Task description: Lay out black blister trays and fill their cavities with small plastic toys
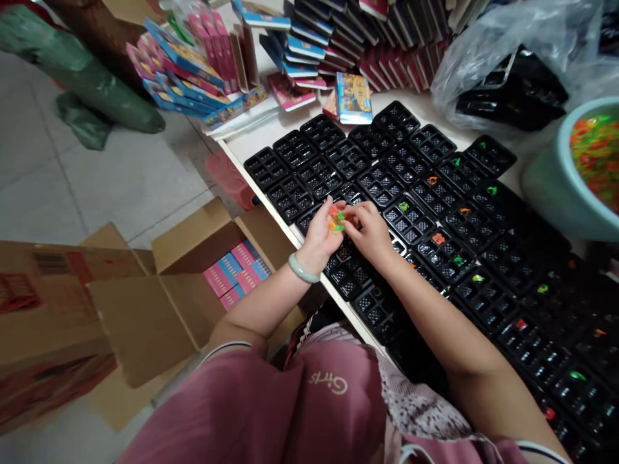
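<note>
Where the floor shows at nine o'clock, an open cardboard box sits with pink and blue packets stacked inside, and green sacks lie up at ten o'clock. Just right of the box, the left hand — a pale green bangle on its wrist — has its fingers curled shut around a small clutch of orange and green plastic pieces, held just above the trays near the table's near edge. Touching it from the three o'clock side, the right hand has its fingertips pinched in against the same clutch; whether it grips a piece of its own I cannot tell. Under both hands spreads a field of black compartment trays, laid edge to edge on a white table and running off toward four o'clock. Several trays to the right of the hands already carry one coloured piece each — orange, green, red. At twelve o'clock, piles of flat printed boxes lean together. At one o'clock, a clear plastic bag holds more black trays, and at three o'clock a pale green basin is heaped with bright loose pieces.
</note>
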A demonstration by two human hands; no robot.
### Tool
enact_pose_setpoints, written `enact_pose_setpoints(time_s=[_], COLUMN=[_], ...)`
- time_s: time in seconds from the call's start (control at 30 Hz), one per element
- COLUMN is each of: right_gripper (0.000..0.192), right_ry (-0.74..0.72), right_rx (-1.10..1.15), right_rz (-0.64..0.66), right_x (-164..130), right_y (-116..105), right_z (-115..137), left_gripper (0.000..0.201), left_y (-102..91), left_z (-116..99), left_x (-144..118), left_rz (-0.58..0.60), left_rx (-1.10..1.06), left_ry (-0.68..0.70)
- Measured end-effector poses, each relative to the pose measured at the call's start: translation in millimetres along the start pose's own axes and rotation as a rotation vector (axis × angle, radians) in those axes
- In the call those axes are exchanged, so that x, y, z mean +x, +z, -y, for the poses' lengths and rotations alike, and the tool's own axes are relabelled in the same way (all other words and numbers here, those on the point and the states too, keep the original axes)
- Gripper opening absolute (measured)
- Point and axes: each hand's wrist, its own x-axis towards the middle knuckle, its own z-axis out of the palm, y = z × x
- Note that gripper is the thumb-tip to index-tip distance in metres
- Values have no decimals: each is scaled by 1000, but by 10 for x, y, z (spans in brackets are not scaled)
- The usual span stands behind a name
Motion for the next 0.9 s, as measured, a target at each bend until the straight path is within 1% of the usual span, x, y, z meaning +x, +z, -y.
enact_pose_setpoints(time_s=[0.1,0.23,0.37,0.4,0.43,0.47,0.5,0.57,0.63,0.67,0.73,0.8,0.9], right_gripper=[9,11,22,23,23,22,19,12,8,8,10,12,19], right_ry=[103,175,370,402,409,385,335,203,93,59,11,-21,-19], right_rx=[58,154,463,524,537,491,391,110,-127,-196,-251,-257,-254], right_rz=[-87,-137,-122,-104,-89,-78,-66,-15,58,92,133,152,158], right_x=[175,369,525,561,597,632,665,726,781,804,844,875,911], right_y=[-29,-27,3,-5,-21,-43,-69,-114,-133,-132,-115,-98,-108], right_z=[-67,-148,-287,-329,-372,-414,-452,-511,-543,-549,-551,-548,-554], left_gripper=[35,29,9,9,11,12,12,9,9,9,6,11,9], left_y=[78,126,115,99,77,49,16,-54,-114,-132,-140,-111,-41], left_z=[-5,51,57,25,-21,-80,-148,-288,-403,-443,-490,-507,-512], left_x=[76,187,308,334,357,377,394,422,456,480,551,650,811], left_rz=[17,65,54,46,37,28,22,21,24,24,48,108,189], left_rx=[-64,-94,5,42,80,117,153,241,382,478,707,943,1226], left_ry=[29,55,103,109,117,128,140,160,176,198,275,379,484])
